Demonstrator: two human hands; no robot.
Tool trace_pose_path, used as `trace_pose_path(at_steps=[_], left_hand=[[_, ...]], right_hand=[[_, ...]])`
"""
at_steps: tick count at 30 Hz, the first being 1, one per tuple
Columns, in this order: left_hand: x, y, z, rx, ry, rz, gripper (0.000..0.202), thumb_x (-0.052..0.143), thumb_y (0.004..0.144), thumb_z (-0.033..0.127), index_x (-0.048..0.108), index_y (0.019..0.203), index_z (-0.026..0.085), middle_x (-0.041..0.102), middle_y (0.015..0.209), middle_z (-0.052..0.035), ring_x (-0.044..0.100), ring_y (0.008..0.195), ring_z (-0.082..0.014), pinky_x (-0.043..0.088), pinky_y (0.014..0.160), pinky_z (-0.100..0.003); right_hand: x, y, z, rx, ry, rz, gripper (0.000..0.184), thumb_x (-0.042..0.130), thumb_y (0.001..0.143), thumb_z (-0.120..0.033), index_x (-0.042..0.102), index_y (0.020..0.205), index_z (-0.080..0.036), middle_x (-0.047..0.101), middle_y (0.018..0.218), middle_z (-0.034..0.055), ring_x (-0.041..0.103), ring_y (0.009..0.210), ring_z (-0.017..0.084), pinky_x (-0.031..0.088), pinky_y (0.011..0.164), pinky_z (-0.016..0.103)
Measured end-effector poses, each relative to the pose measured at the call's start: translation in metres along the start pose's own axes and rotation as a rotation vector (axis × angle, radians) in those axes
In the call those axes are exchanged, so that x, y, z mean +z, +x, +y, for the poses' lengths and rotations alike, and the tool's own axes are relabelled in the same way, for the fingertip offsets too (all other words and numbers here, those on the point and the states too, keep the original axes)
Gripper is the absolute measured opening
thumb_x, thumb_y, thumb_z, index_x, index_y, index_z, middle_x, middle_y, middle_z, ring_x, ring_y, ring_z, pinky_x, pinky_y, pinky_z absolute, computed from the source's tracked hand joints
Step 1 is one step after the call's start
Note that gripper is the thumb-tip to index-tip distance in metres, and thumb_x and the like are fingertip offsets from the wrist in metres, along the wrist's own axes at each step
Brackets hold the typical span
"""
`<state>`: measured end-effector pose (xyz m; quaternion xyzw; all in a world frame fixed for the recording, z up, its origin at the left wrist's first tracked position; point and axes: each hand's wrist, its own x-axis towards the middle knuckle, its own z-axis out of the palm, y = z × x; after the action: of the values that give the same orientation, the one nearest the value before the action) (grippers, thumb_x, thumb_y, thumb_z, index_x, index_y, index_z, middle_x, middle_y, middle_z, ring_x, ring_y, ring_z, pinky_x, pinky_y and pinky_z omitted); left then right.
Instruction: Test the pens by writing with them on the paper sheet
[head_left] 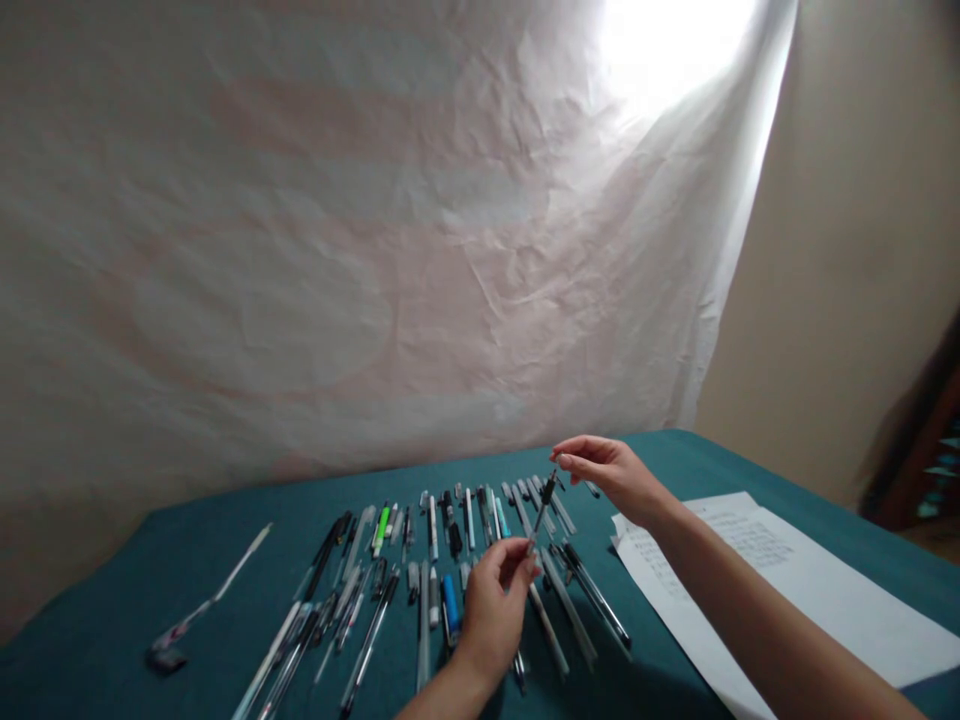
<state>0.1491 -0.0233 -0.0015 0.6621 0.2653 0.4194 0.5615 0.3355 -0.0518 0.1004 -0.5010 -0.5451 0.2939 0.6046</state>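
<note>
My left hand [496, 597] and my right hand [609, 470] hold one thin dark pen [543, 503] between them, just above the table. The left fingers pinch its lower end; the right fingers pinch its upper end. Below the hands, several pens [420, 580] lie in rough rows on the teal tablecloth [112, 640], some clear, some black, one green, one blue.
A long white pen [225, 583] and a small dark cap [169, 658] lie apart at the left. Printed white sheets of paper [810, 590] lie at the right under my right forearm. A crumpled white cloth [375, 250] hangs behind the table.
</note>
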Motion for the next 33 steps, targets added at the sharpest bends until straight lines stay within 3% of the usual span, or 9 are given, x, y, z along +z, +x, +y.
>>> trace_pose_path(at_steps=[9,20,25,33], left_hand=[[-0.0010,-0.0007,0.0002,0.000,-0.014,0.001,0.023,0.053,0.076,0.031,0.058,0.093,0.015,0.063,0.089,-0.0078,0.060,0.083,-0.0189,0.046,0.077,-0.031],[-0.0016,-0.0004,-0.0030,0.040,0.059,0.002,0.020,0.051,0.077,0.029,0.058,0.092,0.017,0.063,0.088,-0.0063,0.059,0.081,-0.0176,0.046,0.075,-0.030],[-0.0015,-0.0012,-0.0009,0.049,0.070,-0.003,0.021,0.050,0.078,0.028,0.058,0.094,0.017,0.063,0.090,-0.0063,0.059,0.082,-0.0172,0.047,0.076,-0.030],[-0.0014,-0.0039,0.0031,0.053,0.098,-0.001,0.020,0.050,0.078,0.029,0.058,0.092,0.018,0.062,0.091,-0.0060,0.059,0.084,-0.0178,0.046,0.076,-0.030]], right_hand=[[0.0013,-0.0008,0.0026,0.041,-0.044,-0.113,0.031,0.066,0.064,-0.037,0.065,0.086,-0.016,0.060,0.071,0.0008,0.050,0.061,0.010,0.041,0.056,0.023],[-0.0024,-0.0021,-0.0018,0.043,-0.156,-0.125,0.038,0.065,0.061,-0.045,0.066,0.083,-0.014,0.061,0.068,0.0030,0.050,0.060,0.011,0.041,0.055,0.024],[-0.0019,-0.0019,-0.0009,0.054,-0.137,-0.130,0.034,0.066,0.062,-0.041,0.065,0.082,-0.014,0.060,0.068,0.0021,0.050,0.060,0.011,0.040,0.056,0.023],[0.0010,-0.0023,0.0032,0.040,-0.085,-0.140,0.025,0.067,0.064,-0.037,0.057,0.066,-0.013,0.053,0.058,-0.0026,0.045,0.053,0.007,0.037,0.051,0.020]])
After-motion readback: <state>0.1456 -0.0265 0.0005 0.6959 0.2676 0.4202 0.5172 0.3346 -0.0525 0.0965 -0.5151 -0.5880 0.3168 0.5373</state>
